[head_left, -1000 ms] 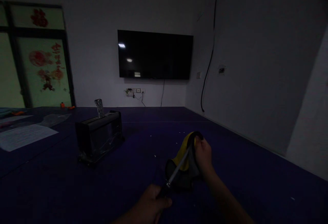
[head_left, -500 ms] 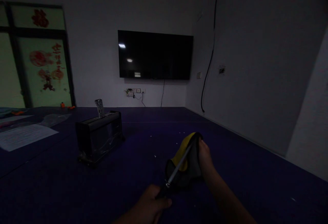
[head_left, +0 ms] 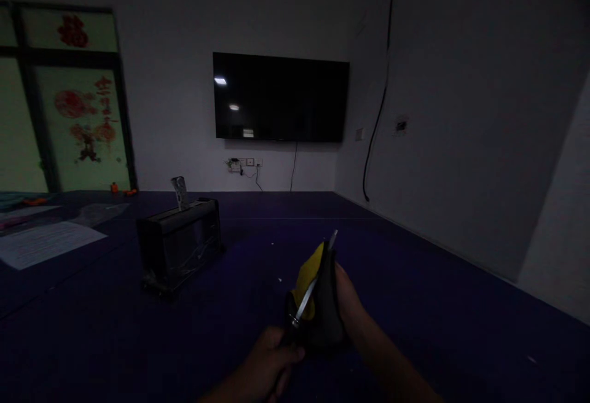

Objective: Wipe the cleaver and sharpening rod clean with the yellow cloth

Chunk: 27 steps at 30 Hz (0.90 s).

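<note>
Gripped in my left hand (head_left: 271, 354) is a long tool with a slim silver blade (head_left: 305, 300) and a dark handle; its exact kind is unclear in the dim light. A shiny fitting shows where blade and handle meet. My right hand (head_left: 346, 295) is closed on a yellow and grey cloth (head_left: 325, 305) with dark edging. The cloth is folded about the blade, whose tip sticks out above it. Most of my right fingers are hidden behind the cloth.
To the left stands a dark box-shaped holder (head_left: 177, 222) with a see-through side and a patterned upright piece (head_left: 180, 193) in its top. Printed paper (head_left: 50, 243) and clear plastic (head_left: 99, 213) lie farther left. Small white bits dot the purple surface (head_left: 249, 323). A wall (head_left: 461, 163) bounds the right.
My right hand and the cloth have moved down and left along the blade. The blade's tip, covered before, now shows beyond the cloth. My left hand has barely shifted.
</note>
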Motion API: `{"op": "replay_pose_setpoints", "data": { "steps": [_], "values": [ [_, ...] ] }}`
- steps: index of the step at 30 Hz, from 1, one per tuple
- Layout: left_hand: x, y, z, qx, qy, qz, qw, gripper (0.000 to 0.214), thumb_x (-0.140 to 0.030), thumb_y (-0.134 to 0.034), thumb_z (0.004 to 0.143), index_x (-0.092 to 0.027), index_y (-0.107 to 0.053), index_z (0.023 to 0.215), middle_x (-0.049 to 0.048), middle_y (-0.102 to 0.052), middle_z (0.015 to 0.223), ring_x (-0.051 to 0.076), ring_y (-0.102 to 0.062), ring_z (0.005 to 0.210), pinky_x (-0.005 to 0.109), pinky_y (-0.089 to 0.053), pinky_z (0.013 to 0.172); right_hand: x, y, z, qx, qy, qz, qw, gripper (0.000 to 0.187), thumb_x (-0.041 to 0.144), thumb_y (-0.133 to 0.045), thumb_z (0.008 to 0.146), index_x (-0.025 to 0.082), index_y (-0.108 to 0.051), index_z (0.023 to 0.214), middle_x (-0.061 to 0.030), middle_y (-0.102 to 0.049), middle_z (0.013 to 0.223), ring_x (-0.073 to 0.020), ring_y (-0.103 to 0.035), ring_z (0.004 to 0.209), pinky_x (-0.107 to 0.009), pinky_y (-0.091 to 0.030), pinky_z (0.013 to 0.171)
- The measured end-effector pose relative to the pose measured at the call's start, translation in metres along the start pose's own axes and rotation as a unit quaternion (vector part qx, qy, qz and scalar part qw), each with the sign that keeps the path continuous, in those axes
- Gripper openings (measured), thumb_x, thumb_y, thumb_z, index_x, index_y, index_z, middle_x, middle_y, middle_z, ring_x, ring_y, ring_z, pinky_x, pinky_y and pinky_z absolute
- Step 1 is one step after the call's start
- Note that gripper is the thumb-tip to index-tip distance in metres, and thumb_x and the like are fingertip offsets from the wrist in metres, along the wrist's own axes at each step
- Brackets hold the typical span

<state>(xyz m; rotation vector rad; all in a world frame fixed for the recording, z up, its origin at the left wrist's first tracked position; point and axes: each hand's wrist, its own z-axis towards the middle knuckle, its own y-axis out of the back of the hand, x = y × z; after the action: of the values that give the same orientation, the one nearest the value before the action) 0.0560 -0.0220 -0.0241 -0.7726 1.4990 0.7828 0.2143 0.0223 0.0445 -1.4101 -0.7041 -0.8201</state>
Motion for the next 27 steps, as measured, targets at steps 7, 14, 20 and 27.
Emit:
{"op": "replay_pose_setpoints", "data": {
  "steps": [7, 14, 20, 27],
  "values": [
    [-0.004, -0.001, -0.001, -0.022, -0.020, -0.015, 0.999, 0.051, -0.061, -0.050, 0.064, -0.020, -0.037, 0.036, -0.0039, -0.034, 0.025, 0.005, -0.025, 0.021, 0.022, -0.013, 0.031, -0.022, -0.011, -0.009, 0.000, -0.003, -0.017, 1.000, 0.036, 0.047, -0.072, 0.060, 0.018, -0.060, 0.076, 0.0018, -0.060, 0.053, -0.0144, -0.055, 0.043, -0.025, -0.043, 0.043],
    [-0.005, -0.002, -0.001, -0.054, -0.017, -0.058, 0.997, 0.046, -0.059, -0.055, 0.059, -0.020, -0.041, 0.040, -0.0054, -0.034, 0.025, 0.005, -0.025, 0.022, 0.022, -0.012, 0.032, -0.027, -0.014, -0.014, 0.064, 0.003, -0.052, 0.997, 0.042, 0.054, -0.070, 0.062, 0.017, -0.062, 0.079, 0.0005, -0.064, 0.060, -0.0140, -0.058, 0.050, -0.025, -0.045, 0.051],
    [-0.007, -0.002, -0.004, -0.065, -0.055, -0.076, 0.993, 0.043, -0.054, -0.053, 0.064, -0.019, -0.042, 0.041, -0.0058, -0.032, 0.024, 0.005, -0.023, 0.021, 0.022, -0.010, 0.032, -0.037, -0.018, -0.015, 0.164, 0.015, -0.060, 0.985, 0.038, 0.053, -0.068, 0.067, 0.017, -0.061, 0.080, -0.0020, -0.066, 0.067, -0.0149, -0.060, 0.056, -0.025, -0.046, 0.056],
    [-0.008, -0.004, -0.005, -0.146, -0.042, -0.040, 0.988, 0.036, -0.050, -0.050, 0.067, -0.016, -0.052, 0.054, -0.0060, -0.038, 0.033, 0.006, -0.026, 0.026, 0.020, -0.014, 0.032, -0.044, -0.017, -0.017, 0.246, 0.041, -0.086, 0.965, 0.039, 0.045, -0.075, 0.062, 0.017, -0.063, 0.085, -0.0050, -0.066, 0.074, -0.0171, -0.062, 0.069, -0.027, -0.046, 0.065]
  ]
}}
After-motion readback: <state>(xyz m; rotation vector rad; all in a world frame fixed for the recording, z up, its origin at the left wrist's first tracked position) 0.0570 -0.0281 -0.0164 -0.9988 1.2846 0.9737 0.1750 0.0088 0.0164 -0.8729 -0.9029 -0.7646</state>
